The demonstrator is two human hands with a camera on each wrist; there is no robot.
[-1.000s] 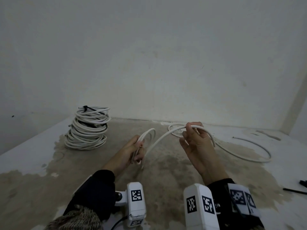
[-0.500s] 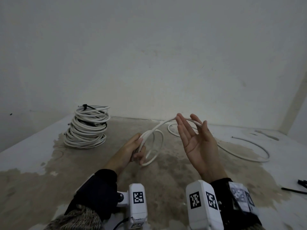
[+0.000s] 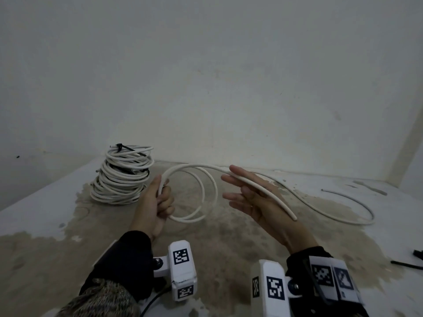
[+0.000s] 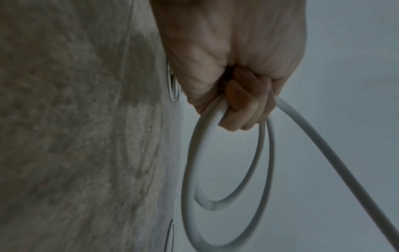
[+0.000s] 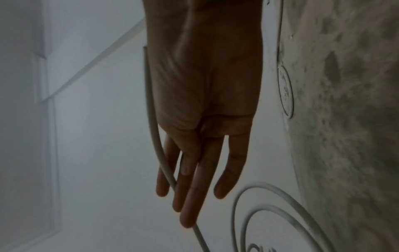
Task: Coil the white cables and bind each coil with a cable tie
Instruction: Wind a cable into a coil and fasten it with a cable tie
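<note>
The left hand point(image 3: 155, 202) gripped the white cable point(image 3: 207, 195) with its fingers point(image 4: 244, 109) curled tight round two loops that hung below the fist. To their right the right hand point(image 3: 258, 200) lay open, palm up, its fingers point(image 5: 194, 187) straight and spread, and the cable's free end rested loosely across them and along the palm. Half a second before, that hand had stood more upright with the cable running behind its fingertips; the loops in the left hand were larger now. Beyond the right fingers a second cable point(image 3: 332, 209) curved across the stained worktop point(image 3: 229, 236). Past the left fingers, further back, stood the stack of finished coils point(image 3: 121, 177) with a black cable tie point(image 3: 124, 148) on top, where it had been earlier.
</note>
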